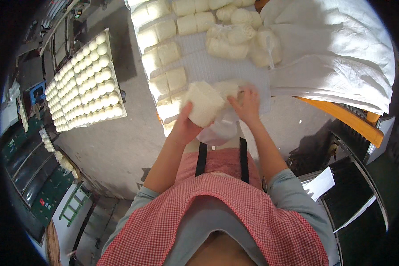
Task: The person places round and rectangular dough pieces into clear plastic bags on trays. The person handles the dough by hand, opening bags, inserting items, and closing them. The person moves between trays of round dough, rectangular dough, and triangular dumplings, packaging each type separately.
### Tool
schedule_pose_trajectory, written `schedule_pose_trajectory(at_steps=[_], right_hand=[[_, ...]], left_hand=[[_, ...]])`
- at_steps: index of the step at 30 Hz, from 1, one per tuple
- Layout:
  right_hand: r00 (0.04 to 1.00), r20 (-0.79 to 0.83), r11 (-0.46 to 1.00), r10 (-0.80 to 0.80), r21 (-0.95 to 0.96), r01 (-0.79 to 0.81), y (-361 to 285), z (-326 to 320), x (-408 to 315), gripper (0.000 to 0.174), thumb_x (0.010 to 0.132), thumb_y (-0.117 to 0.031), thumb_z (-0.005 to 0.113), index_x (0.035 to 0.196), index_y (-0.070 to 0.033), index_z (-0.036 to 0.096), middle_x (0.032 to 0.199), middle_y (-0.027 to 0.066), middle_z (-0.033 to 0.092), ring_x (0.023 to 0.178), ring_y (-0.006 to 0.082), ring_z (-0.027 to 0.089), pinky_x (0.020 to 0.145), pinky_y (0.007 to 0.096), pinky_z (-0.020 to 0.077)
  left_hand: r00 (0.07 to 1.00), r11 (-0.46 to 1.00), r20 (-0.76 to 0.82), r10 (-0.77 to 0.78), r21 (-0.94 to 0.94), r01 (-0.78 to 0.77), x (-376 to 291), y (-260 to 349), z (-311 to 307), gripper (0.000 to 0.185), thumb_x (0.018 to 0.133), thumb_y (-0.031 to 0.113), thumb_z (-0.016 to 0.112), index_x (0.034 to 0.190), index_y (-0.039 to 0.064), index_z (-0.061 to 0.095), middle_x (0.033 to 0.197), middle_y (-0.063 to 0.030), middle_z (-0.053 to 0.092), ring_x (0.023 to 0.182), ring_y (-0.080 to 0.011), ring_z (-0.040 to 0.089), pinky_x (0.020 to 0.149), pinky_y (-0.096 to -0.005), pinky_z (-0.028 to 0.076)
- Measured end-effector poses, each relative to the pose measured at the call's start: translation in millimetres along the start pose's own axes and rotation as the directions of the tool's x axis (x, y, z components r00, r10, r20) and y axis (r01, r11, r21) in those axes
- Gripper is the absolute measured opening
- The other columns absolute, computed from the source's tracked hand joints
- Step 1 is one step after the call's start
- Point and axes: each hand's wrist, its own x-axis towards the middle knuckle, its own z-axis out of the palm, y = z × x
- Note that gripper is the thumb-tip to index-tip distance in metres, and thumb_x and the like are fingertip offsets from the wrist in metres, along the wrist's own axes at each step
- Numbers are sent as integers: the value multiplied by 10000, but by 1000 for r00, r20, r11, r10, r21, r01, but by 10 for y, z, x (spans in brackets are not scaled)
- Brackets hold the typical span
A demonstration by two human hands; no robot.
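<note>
My left hand grips a pale, block-shaped steamed bun above the near edge of the table. My right hand is blurred, its thumb and fingers at the end of a second pale bun. Whether it grips that bun is unclear. A clear plastic bag hangs below the buns, between my hands and the apron. Rows of paired block-shaped buns lie along the table's left side on a white ribbed mat. Several buns in knotted clear bags are heaped farther back.
White cloth drapes the right side over an orange wooden frame. Across the floor to the left, a board carries rows of round white dough balls. A dark rack or cart stands to my right.
</note>
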Motion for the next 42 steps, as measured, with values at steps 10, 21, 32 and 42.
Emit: schedule_pose_trajectory(at_steps=[10, 21, 32, 42], right_hand=[[713, 691, 619, -119, -509, 597, 378, -882, 62, 313, 784, -328, 604, 874, -29, 614, 950, 96, 591, 890, 249, 565, 737, 369, 466], [543, -318, 574, -777, -6, 819, -50, -1124, 68, 243, 711, -240, 718, 824, -92, 562, 801, 59, 553, 674, 215, 530, 591, 340, 423], [860, 469, -136, 200, 883, -450, 36, -818, 86, 315, 803, -168, 652, 1080, -74, 537, 776, 2, 562, 660, 93, 500, 628, 264, 406], [770, 461, -386, 441, 872, -300, 1325, -544, 226, 252, 770, -102, 627, 985, -56, 503, 944, 76, 589, 786, 151, 540, 740, 294, 478]], left_hand=[[941, 683, -233, -243, 648, 337, 403, 366, -234, 517, 885, 515, 496, 862, 16, 630, 597, 23, 484, 520, -84, 405, 453, -226, 297], [992, 614, 86, 94, 779, -126, 41, 109, 708, 292, 922, 174, 400, 1118, 58, 582, 765, -26, 633, 639, -57, 462, 603, -216, 370], [983, 689, 163, -79, 721, -64, 809, -457, 818, 165, 883, 133, 482, 967, 49, 596, 712, -26, 610, 588, -74, 480, 559, -204, 354], [963, 928, -245, -111, 321, 188, 1943, -414, 358, 75, 765, 106, 600, 735, 45, 567, 639, -21, 516, 535, -110, 453, 427, -254, 292]])
